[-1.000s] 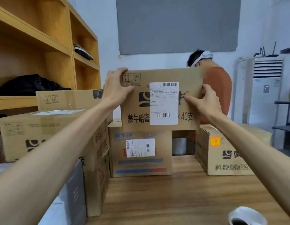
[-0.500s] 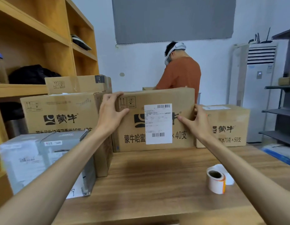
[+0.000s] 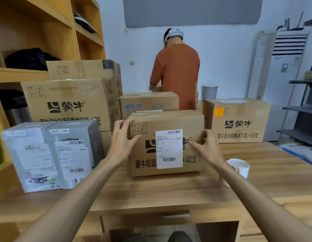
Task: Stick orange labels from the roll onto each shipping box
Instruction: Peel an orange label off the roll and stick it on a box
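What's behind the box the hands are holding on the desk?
A carton with blue print stands right behind the held box, only its top and upper front showing; its lower part is covered. Farther back a person in a rust shirt stands facing away.

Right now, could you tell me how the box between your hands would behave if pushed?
The box rests flat and wide on the desk, so it should slide, not tip. Its cardboard faces look square and uncrushed, so probably stiff. Weight cannot be judged.
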### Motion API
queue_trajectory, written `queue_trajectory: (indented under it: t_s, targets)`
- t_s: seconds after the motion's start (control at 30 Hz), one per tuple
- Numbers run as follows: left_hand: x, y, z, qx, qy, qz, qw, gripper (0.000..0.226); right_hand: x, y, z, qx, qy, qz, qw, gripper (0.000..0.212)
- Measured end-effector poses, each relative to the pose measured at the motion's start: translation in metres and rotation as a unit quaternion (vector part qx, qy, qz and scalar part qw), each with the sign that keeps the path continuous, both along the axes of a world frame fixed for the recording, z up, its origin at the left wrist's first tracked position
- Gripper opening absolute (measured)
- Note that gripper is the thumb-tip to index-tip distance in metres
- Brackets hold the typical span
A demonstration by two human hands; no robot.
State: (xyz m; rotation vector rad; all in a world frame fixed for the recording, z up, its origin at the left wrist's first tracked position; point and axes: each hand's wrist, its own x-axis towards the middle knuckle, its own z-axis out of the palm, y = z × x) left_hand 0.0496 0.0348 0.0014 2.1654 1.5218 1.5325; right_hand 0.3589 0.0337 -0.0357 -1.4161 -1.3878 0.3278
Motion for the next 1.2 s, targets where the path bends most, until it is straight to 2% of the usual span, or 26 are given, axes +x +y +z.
queue_trajectory:
  t_s: [0.23,0.33,0.4,0.5,0.57,0.63,0.7,0.83,0.93,1.03,1.2]
  targets:
    - [0.013,-0.004,-0.021,0.013,0.009,-0.028,0.999,0.056,0.018,-0.004,-0.015,0.0,0.01,-0.007,1.0,0.072]
    - [0.013,-0.003,-0.021,0.015,0.027,-0.028,0.999,0.055,0.027,-0.008,-0.013,-0.023,-0.042,-0.003,0.999,0.073]
    - [0.013,-0.003,-0.018,0.028,0.071,0.002,0.997,0.053,0.037,-0.015,-0.008,-0.039,-0.096,0.019,0.994,0.073]
    - [0.021,-0.007,-0.015,0.152,0.179,0.068,0.97,0.046,0.063,-0.026,-0.007,-0.046,-0.205,0.022,0.977,0.056]
    - [0.037,-0.009,-0.018,0.257,0.228,0.047,0.938,0.039,0.081,-0.035,-0.009,-0.055,-0.263,-0.006,0.963,0.042]
    - [0.063,-0.009,-0.026,0.294,0.251,-0.016,0.922,0.029,0.096,-0.044,-0.013,-0.071,-0.3,-0.016,0.951,0.033]
    - [0.093,-0.011,-0.035,0.257,0.268,-0.1,0.923,0.022,0.109,-0.053,-0.017,-0.078,-0.332,-0.014,0.94,0.028]
    - [0.159,-0.02,-0.06,0.122,0.274,-0.212,0.93,0.016,0.129,-0.071,-0.021,-0.067,-0.344,-0.016,0.936,0.019]
    - [0.203,-0.025,-0.076,0.031,0.253,-0.269,0.929,0.026,0.136,-0.077,-0.024,-0.092,-0.323,-0.003,0.942,0.012]
    - [0.231,-0.027,-0.086,-0.028,0.24,-0.285,0.927,0.031,0.137,-0.08,-0.029,-0.112,-0.317,0.032,0.941,0.006]
    - [0.246,-0.025,-0.098,-0.048,0.236,-0.276,0.931,0.027,0.135,-0.079,-0.039,-0.114,-0.31,0.062,0.942,0.018]
